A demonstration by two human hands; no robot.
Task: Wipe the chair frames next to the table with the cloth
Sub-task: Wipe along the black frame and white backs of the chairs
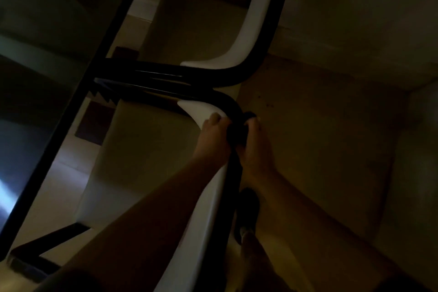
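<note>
The scene is dim. Two chairs with pale seats and black tube frames stand side by side at the table. The near chair's black frame [231, 103] curves around its white backrest edge [208, 197]. A dark cloth [239, 130] is wrapped on that frame just below the bend. My left hand [216, 136] grips the cloth from the left, and my right hand [254, 147] grips it from the right. The far chair's frame [267, 38] and its white backrest [244, 38] lie beyond, touching nothing of mine.
A glass table top with a dark edge [99, 59] runs diagonally along the left. The chairs' seats tuck toward it. My foot in a dark shoe [247, 213] stands on the floor by the near chair. Bare floor [331, 125] spreads to the right.
</note>
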